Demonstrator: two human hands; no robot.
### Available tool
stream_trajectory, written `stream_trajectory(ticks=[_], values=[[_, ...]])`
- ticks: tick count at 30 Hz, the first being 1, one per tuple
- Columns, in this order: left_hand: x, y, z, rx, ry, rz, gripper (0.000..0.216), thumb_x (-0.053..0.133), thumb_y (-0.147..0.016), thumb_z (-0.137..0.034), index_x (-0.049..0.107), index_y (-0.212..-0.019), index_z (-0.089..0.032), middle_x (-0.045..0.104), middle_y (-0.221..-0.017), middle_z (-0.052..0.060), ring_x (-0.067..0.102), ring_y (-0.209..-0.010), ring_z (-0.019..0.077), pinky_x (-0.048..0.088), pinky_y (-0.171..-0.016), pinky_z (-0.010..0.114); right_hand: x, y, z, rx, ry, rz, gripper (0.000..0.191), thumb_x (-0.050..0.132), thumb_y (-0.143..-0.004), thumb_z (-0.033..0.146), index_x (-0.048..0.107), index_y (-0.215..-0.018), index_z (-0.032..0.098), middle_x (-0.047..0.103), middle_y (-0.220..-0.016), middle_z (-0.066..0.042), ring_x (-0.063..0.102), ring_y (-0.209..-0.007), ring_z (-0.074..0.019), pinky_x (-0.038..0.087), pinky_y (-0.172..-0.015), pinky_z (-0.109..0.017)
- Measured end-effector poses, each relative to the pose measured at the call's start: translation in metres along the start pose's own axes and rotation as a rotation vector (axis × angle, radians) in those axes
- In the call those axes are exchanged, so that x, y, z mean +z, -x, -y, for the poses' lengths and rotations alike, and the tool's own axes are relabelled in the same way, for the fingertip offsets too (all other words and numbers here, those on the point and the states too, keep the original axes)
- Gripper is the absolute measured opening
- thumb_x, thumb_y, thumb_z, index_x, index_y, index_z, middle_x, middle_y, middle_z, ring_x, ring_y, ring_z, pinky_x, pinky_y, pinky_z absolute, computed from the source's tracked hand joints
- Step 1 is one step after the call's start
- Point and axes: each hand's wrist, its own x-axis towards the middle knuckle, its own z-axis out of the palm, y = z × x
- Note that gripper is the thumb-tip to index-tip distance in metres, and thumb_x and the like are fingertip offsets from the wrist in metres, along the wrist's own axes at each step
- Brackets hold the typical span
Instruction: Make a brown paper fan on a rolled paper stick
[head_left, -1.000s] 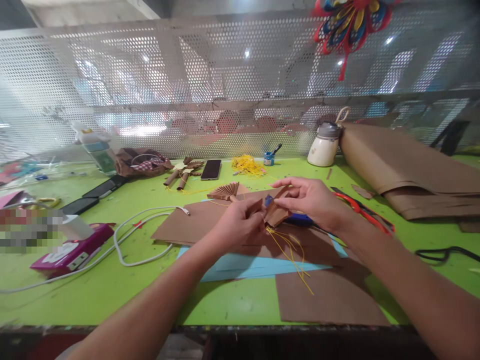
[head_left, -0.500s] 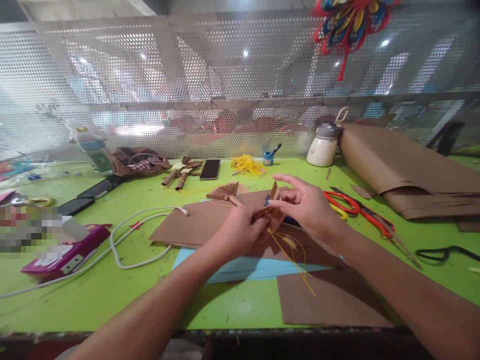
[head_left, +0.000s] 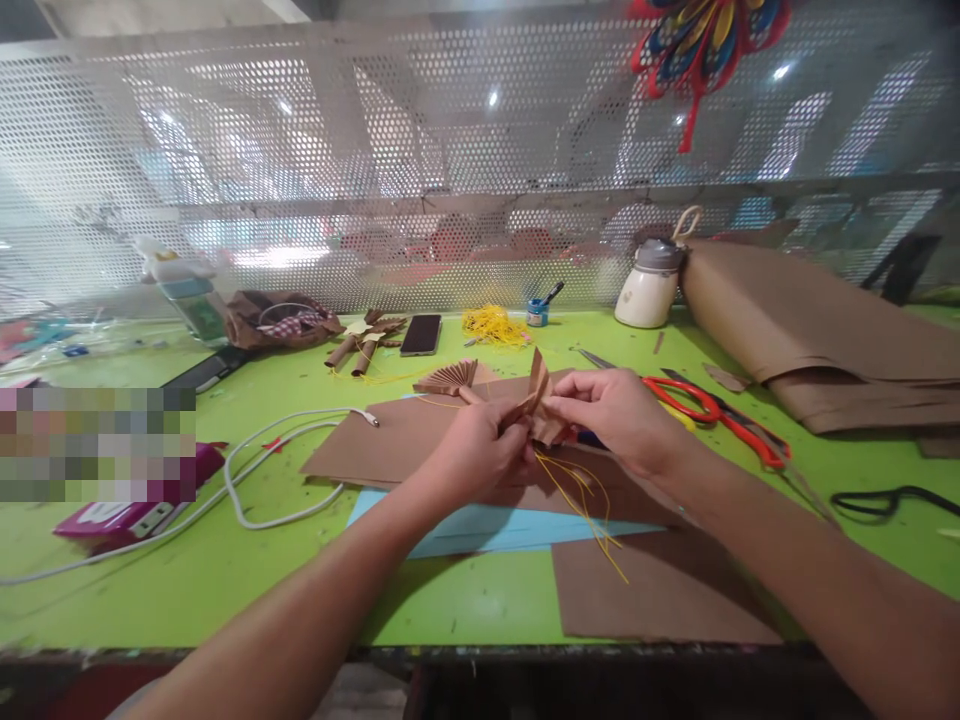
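Observation:
Between my two hands is a folded brown paper piece [head_left: 538,385] with one flap standing upright. My left hand [head_left: 486,440] is closed around its lower left part. The fingers of my right hand [head_left: 600,405] pinch its right side. Thin yellow strings [head_left: 577,490] hang below the piece, over the paper. Just beyond my left hand lies a pleated brown paper fan [head_left: 450,378] with a rolled stem. Brown paper sheets [head_left: 390,440] and light blue paper [head_left: 465,530] lie beneath my hands. Red-handled scissors [head_left: 694,400] rest right of my right hand.
A phone [head_left: 421,335], a tangle of yellow string [head_left: 493,326], a small blue jar [head_left: 537,312] and a white bottle [head_left: 646,290] stand along the back. Folded brown paper [head_left: 810,320] is at right. A white cable [head_left: 285,522] and a purple power strip [head_left: 131,520] lie left.
My right hand has lowered, its raised forefinger coming down to pinch the paper's edge. The upright flap has shifted slightly left. My left hand keeps its grip.

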Motion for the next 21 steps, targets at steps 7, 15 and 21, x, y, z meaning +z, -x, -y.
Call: stream_trajectory(ticks=[7, 15, 21], values=[[-0.0017, -0.0017, 0.006, -0.004, -0.033, -0.04, 0.019, 0.042, -0.077, -0.017, 0.061, -0.074, -0.016, 0.066, -0.063, 0.002, 0.057, -0.055, 0.0128, 0.04, -0.051, 0.021, 0.0024, -0.0001, -0.0045, -0.051, 0.134, 0.01, 0.018, 0.066, -0.073, 0.032, 0.064, -0.07, 0.014, 0.064, -0.057, -0.002, 0.054, -0.047, -0.01, 0.042, -0.045, -0.022], [-0.002, -0.0015, 0.0033, 0.036, -0.116, -0.072, 0.019, 0.042, -0.076, -0.016, 0.06, -0.071, -0.016, 0.065, -0.064, 0.001, 0.054, -0.056, 0.0125, 0.038, -0.052, 0.022, 0.0013, 0.0007, -0.0058, -0.168, 0.341, 0.039, 0.022, 0.059, -0.078, 0.029, 0.062, -0.061, 0.015, 0.057, -0.054, 0.001, 0.047, -0.049, -0.01, 0.037, -0.049, -0.024], [-0.0036, -0.0007, 0.0017, 0.05, -0.238, -0.059, 0.021, 0.04, -0.075, -0.015, 0.061, -0.071, -0.016, 0.063, -0.063, 0.001, 0.052, -0.055, 0.0128, 0.036, -0.052, 0.023, 0.001, 0.0019, -0.0016, -0.06, 0.263, 0.072, 0.024, 0.061, -0.075, 0.033, 0.059, -0.058, 0.016, 0.056, -0.053, 0.0, 0.048, -0.049, -0.01, 0.039, -0.048, -0.024]])
